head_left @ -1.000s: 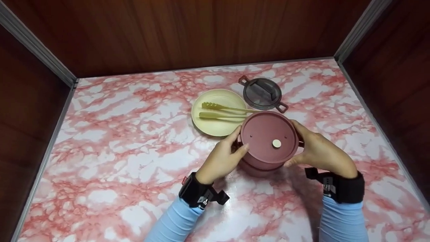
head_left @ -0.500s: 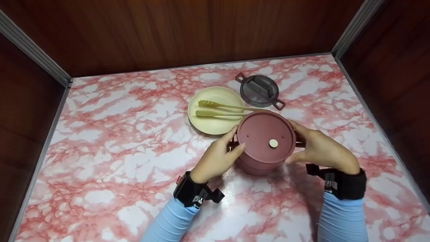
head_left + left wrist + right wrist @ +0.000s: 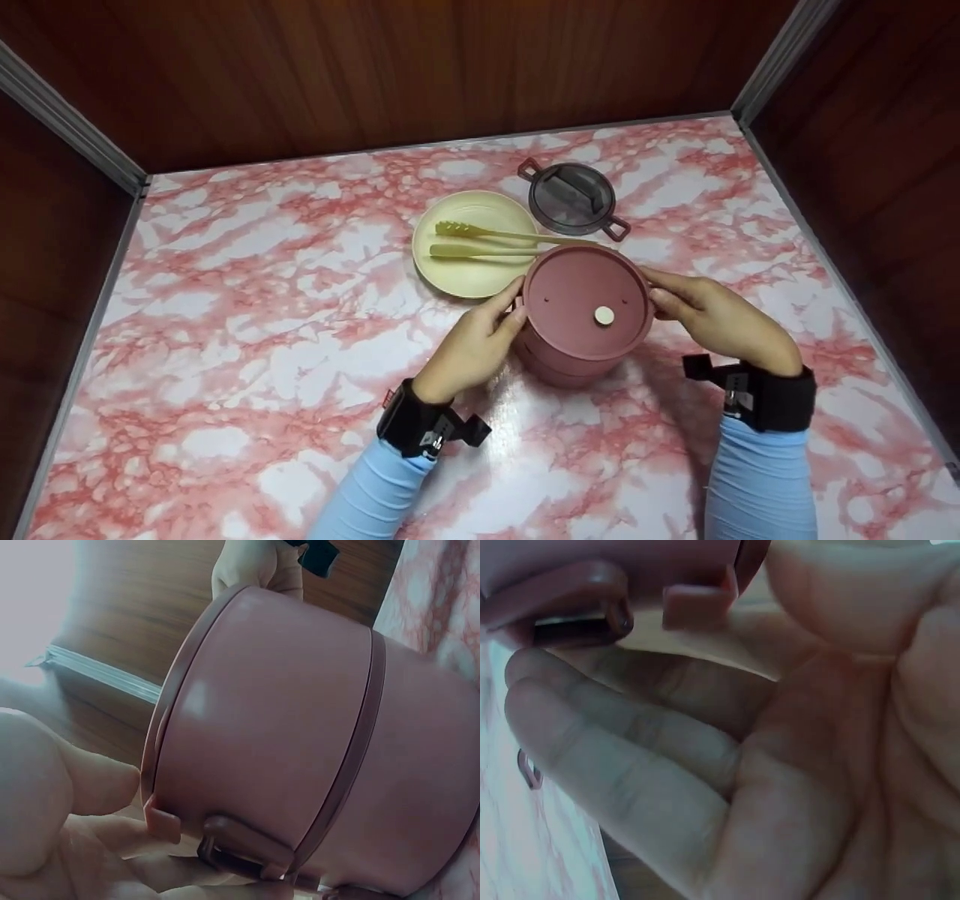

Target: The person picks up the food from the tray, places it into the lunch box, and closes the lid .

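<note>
A dusty-pink two-tier lunch box [image 3: 566, 367] with a flat round lid [image 3: 577, 285] stands between my hands. A small cream knob [image 3: 604, 316] sits off-centre on that lid. My left hand [image 3: 463, 349] holds the box's left side, thumb at the lid rim. In the left wrist view its fingers lie by a clip tab [image 3: 161, 821] and a side handle [image 3: 247, 844]. On the opposite side, my right hand [image 3: 720, 319] grips the lid edge with thumb and forefinger. The right wrist view shows its other fingers extended below the right clip tab [image 3: 697, 607] and handle [image 3: 570, 592].
Behind the box lies a cream plate [image 3: 472, 281] bearing a slotted utensil [image 3: 457, 229] and a flat spatula [image 3: 450, 251], whose handles reach behind the box. A small two-handled pot with a dark see-through lid [image 3: 571, 199] stands further back. Wooden panels [image 3: 450, 67] enclose the marbled table.
My right thumb has moved up from the box's lower side to the lid rim. My left thumb has drawn back from the lid top to its edge. The whole head view has shifted slightly.
</note>
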A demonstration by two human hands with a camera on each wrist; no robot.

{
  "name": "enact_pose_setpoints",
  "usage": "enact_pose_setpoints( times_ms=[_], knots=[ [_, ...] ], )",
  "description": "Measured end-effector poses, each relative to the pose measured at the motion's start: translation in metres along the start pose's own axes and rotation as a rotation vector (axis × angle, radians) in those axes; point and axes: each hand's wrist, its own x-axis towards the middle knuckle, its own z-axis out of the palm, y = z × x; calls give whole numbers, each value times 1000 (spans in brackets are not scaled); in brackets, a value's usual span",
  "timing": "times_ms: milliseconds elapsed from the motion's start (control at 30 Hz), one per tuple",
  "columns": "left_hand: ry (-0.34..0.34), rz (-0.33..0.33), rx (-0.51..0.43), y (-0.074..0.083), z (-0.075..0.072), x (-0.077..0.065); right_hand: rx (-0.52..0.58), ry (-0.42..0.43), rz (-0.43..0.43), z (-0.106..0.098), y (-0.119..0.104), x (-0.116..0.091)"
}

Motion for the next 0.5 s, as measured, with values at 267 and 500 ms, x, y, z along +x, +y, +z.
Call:
enact_pose_setpoints(
  times_ms=[267,500],
  knots=[
    [6,32,-6,-5,-1,2,-29,-21,-48,1,13,0],
    [-1,34,-2,-8,-2,4,-103,-14,29,12,16,11]
  ],
)
